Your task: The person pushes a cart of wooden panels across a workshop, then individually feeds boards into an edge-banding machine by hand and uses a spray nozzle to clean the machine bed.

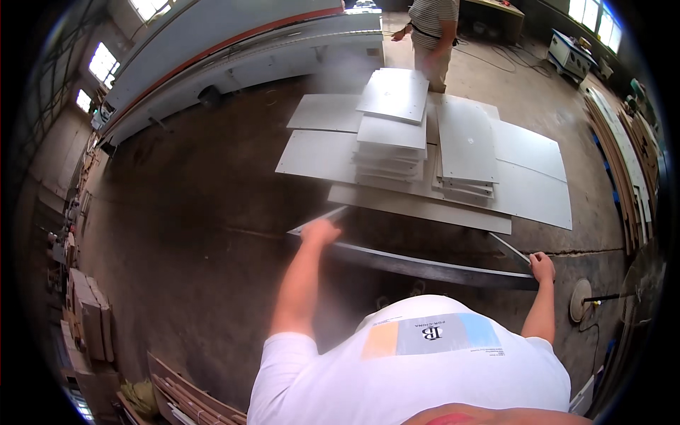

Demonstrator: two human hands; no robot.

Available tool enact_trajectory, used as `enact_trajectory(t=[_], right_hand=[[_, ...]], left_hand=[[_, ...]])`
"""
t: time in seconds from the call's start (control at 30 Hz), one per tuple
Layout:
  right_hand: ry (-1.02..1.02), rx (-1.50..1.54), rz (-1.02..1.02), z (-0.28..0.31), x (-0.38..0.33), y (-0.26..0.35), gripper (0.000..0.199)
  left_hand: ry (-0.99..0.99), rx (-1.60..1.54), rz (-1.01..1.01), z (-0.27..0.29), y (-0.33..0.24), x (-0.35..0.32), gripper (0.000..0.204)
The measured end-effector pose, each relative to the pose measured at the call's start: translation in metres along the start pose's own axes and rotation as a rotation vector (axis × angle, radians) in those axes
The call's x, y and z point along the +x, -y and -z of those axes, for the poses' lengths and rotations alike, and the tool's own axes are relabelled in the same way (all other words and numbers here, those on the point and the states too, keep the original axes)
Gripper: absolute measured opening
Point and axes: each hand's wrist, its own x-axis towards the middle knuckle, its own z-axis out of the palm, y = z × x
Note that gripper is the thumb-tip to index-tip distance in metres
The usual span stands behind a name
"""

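Observation:
My left hand [321, 231] is closed around the left corner of a long, dark grey frame [432, 268]. At the opposite end, my right hand [542, 266] pinches the right corner, fingers curled over its edge. The frame's long side spans between my hands in front of my body. From each corner a narrow light side piece runs away toward the stacked boards; the far ends go under or behind a pale panel [425, 210], and I cannot tell which. Beyond it, white drilled panels [395, 95] rise in a tall stack, beside a lower stack of white panels [467, 138].
Wide white sheets [538, 159] lie beneath the stacks. Another person [433, 32] stands behind them. A long machine [241, 71] borders the far left. Long boards [623, 170] lie along the right, near a round-based stand [581, 301]. Boards [91, 319] lean at the left.

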Motion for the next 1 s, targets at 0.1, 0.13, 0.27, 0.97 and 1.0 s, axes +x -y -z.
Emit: enact_trajectory(t=[0.1, 0.13, 0.27, 0.97, 1.0], right_hand=[[0.072, -0.134, -0.07, 0.004, -0.018, 0.043, 0.04], [0.127, -0.211, -0.105, 0.008, -0.016, 0.048, 0.041], [0.174, -0.262, -0.109, 0.0, -0.014, 0.049, 0.041], [0.199, -0.256, -0.173, -0.005, -0.014, 0.045, 0.046], [0.188, -0.254, -0.171, -0.004, -0.015, 0.047, 0.046]], left_hand=[[0.087, 0.053, -0.048, -0.001, 0.003, 0.008, 0.053], [0.076, 0.045, -0.048, -0.003, 0.003, 0.012, 0.054], [0.057, 0.036, -0.041, -0.004, 0.004, 0.012, 0.054], [0.11, 0.043, 0.002, 0.002, -0.003, 0.01, 0.055], [0.112, 0.038, -0.002, 0.001, -0.002, 0.012, 0.055]])
